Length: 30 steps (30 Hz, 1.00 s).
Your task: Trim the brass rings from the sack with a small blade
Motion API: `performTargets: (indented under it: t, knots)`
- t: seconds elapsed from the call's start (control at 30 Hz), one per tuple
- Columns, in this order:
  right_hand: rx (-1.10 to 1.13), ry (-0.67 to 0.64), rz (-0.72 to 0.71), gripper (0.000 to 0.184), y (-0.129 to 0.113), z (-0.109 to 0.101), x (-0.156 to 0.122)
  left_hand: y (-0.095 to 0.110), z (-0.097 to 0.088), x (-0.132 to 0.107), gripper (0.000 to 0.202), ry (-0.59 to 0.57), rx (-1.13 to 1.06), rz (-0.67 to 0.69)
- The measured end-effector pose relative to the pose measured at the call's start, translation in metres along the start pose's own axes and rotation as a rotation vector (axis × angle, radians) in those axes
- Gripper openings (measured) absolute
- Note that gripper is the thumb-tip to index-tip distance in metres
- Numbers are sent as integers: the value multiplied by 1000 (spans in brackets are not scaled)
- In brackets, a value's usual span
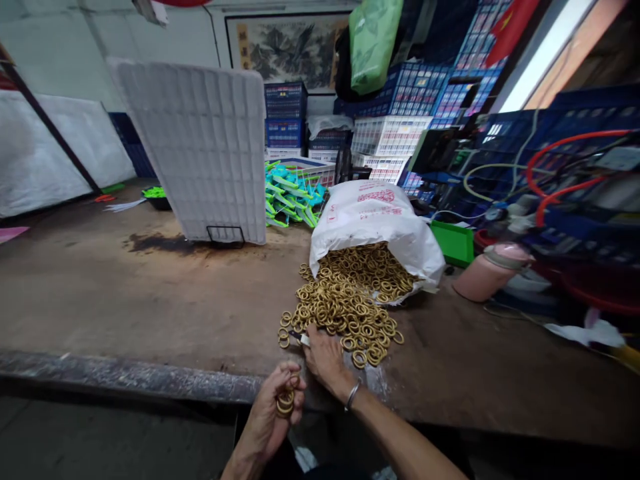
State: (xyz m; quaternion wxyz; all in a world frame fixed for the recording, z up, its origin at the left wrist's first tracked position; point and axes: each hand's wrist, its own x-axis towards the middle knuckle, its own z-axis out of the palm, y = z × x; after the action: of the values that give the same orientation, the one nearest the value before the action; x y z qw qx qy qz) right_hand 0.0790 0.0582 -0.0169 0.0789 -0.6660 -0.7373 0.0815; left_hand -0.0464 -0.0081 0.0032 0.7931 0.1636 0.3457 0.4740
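Observation:
A heap of brass rings [345,303] spills from a white sack [373,220] lying on its side on the brown workbench [150,293]. My left hand [275,413] is curled near the bench's front edge, gripping a small stack of brass rings [286,400]. My right hand [325,357], with a bracelet on the wrist, reaches into the near edge of the heap; its fingers pinch a thin dark tool or rod [299,338] beside loose rings.
A white gridded tray [200,147] stands upright at the back of the bench. Behind it lie turquoise and green plastic parts [290,197]. Blue and white crates [390,127] stack at the back. A green box [453,243], pink bottle [490,273] and red hoses [565,167] sit right.

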Motion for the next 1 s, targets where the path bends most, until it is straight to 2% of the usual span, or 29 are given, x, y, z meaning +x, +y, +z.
performTargets:
  t: [0.13, 0.27, 0.47, 0.57, 0.77, 0.93, 1.0]
  knots:
    - [30, 10, -8, 20, 3, -1, 1, 3, -4, 5, 19, 60, -120, -84]
    - [177, 13, -41, 17, 8, -9, -4, 3, -2, 11, 20, 144, -78, -30]
    - [589, 42, -130, 5, 16, -13, -25, -4, 8, 12, 32, 137, 175, 84]
    - [731, 24, -119, 11, 15, -14, -33, -9, 10, 13, 34, 122, 287, 110]
    - [864, -5, -94, 14, 16, -20, -39, -10, 10, 15, 35, 180, 315, 115]
    - [972, -135, -92, 16, 15, -26, -42, -8, 11, 12, 33, 90, 348, 95]
    - [1008, -172, -58, 17, 13, -26, -41, -7, 12, 11, 32, 96, 392, 120]
